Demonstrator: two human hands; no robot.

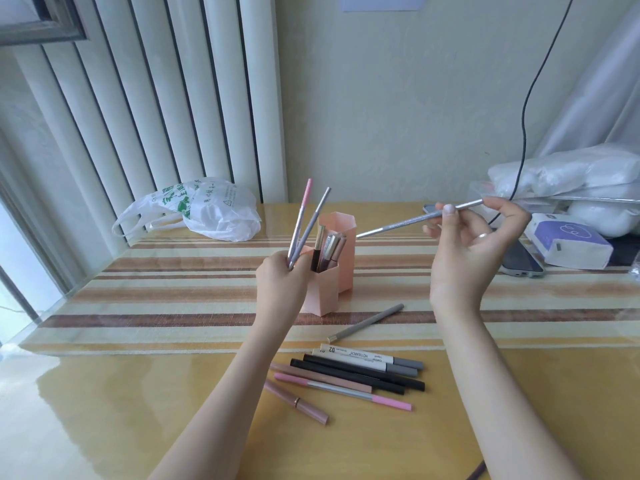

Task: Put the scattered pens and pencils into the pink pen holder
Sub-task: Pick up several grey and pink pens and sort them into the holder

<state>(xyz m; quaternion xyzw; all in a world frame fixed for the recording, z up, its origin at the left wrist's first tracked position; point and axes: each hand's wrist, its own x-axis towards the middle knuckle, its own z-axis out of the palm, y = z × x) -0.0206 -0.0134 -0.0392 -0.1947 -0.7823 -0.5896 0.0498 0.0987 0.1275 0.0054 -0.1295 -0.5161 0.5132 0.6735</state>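
Lower ends of two pencils (304,220) hidden inside left hand (282,282); pink pen holder (334,268) partly covered by it; phone (519,259) half behind right hand (467,251); pen lettering (356,355) barely legible

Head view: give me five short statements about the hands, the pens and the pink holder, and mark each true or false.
1. The left hand holds two thin pencils upright beside the pink pen holder. True.
2. The right hand is empty. False: it pinches a long silver pencil.
3. The holder is empty. False: several pens stand in it.
4. A grey pencil lies alone on the striped cloth. True.
5. All pens are collected. False: a group of pens lies on the table.
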